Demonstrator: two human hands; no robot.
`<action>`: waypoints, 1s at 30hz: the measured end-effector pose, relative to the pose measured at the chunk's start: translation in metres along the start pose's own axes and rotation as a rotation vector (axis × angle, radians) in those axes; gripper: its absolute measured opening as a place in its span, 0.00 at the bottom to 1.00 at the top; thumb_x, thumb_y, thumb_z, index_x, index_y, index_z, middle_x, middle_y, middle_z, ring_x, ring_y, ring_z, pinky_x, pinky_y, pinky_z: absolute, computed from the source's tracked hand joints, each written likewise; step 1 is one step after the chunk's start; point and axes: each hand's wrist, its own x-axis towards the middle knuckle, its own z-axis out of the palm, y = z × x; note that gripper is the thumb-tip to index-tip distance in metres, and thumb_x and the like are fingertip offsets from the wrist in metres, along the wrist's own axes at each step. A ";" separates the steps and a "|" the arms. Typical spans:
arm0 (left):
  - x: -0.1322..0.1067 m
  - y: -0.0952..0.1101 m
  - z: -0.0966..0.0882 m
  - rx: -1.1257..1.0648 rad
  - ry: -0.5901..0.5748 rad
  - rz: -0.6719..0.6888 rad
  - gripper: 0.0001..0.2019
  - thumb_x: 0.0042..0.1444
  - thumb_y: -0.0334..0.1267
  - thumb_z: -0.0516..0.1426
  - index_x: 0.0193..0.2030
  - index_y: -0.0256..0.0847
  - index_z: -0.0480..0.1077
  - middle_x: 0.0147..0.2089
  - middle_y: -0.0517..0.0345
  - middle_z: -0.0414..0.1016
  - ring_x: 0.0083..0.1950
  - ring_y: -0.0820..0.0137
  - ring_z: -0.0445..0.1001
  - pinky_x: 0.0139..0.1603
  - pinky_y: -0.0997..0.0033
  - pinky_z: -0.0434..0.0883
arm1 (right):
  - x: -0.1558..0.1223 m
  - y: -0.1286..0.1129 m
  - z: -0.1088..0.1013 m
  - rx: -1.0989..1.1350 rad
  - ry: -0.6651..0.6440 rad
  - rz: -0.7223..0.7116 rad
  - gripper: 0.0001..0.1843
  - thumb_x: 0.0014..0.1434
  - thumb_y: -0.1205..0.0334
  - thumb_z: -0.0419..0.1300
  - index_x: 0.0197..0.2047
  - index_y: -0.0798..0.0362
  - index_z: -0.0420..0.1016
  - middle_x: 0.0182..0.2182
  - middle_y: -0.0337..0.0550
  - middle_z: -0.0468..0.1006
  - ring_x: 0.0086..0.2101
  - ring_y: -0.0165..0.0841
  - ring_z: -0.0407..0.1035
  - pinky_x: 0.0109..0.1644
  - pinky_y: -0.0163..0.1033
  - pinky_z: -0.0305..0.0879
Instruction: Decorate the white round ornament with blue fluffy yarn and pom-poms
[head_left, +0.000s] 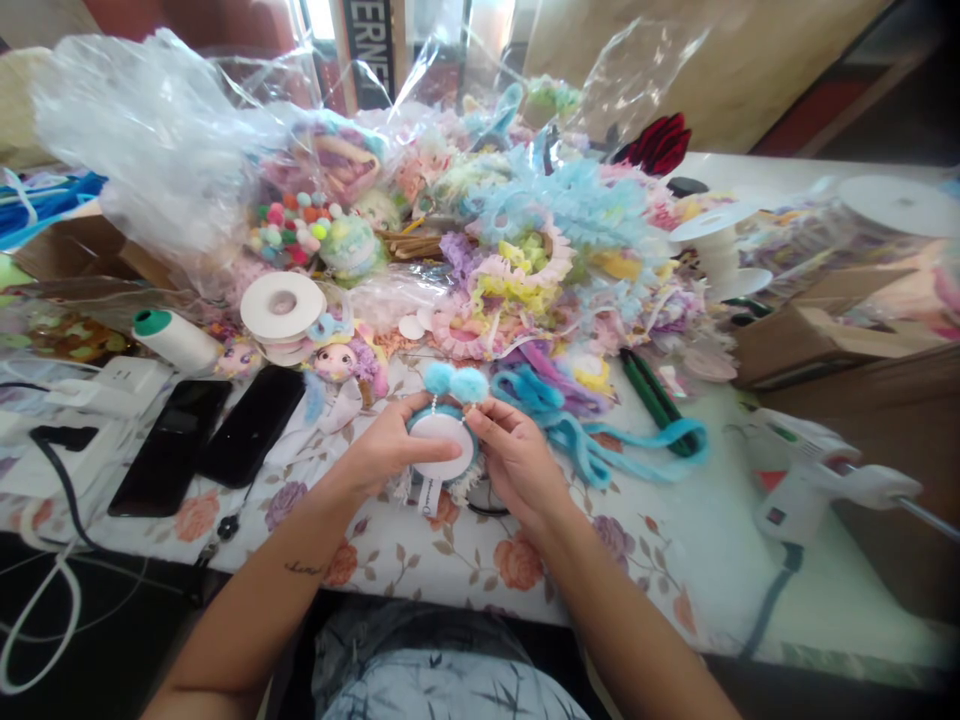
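Between my hands is a round craft piece (441, 455) with a white disc face, a blue edge and lacy fringe below. Two fluffy light-blue pom-poms (468, 385) stand at its top on short, pale strands, and a white printed tag (430, 496) hangs from the bottom. My left hand (390, 445) is closed on its left side, thumb pressed flat across the disc. With thumb and fingers pinched together, my right hand (514, 450) grips the upper right edge near a strand; its exact hold is partly hidden. Light-blue strips (585, 440) curl just right of my right hand.
Two black phones (171, 445), a thread cone (176, 342) and a ribbon spool (283, 306) lie left. Behind is a heap of frilly trims (525, 270) and plastic bags (150, 130). A green stapler-like tool (660, 405), glue gun (817, 475) and cardboard box (817, 350) are right.
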 end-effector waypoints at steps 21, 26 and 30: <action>0.000 -0.002 0.001 0.022 0.044 0.016 0.22 0.45 0.43 0.70 0.47 0.40 0.76 0.40 0.57 0.78 0.36 0.71 0.74 0.35 0.77 0.71 | -0.001 0.002 0.001 -0.029 -0.017 -0.010 0.16 0.43 0.55 0.75 0.26 0.53 0.74 0.26 0.35 0.70 0.30 0.28 0.61 0.36 0.34 0.59; 0.000 -0.002 0.000 0.016 0.038 0.017 0.22 0.45 0.43 0.70 0.47 0.40 0.76 0.40 0.56 0.79 0.37 0.71 0.74 0.36 0.76 0.71 | -0.002 0.002 0.001 -0.031 -0.020 -0.007 0.16 0.43 0.55 0.75 0.27 0.53 0.75 0.25 0.35 0.69 0.30 0.28 0.60 0.35 0.33 0.58; -0.001 -0.002 0.001 0.016 0.042 0.015 0.22 0.45 0.43 0.70 0.47 0.40 0.76 0.40 0.56 0.78 0.36 0.71 0.74 0.36 0.76 0.71 | -0.002 0.002 0.002 -0.036 -0.016 -0.008 0.16 0.43 0.54 0.75 0.26 0.53 0.74 0.25 0.35 0.68 0.29 0.28 0.60 0.35 0.33 0.59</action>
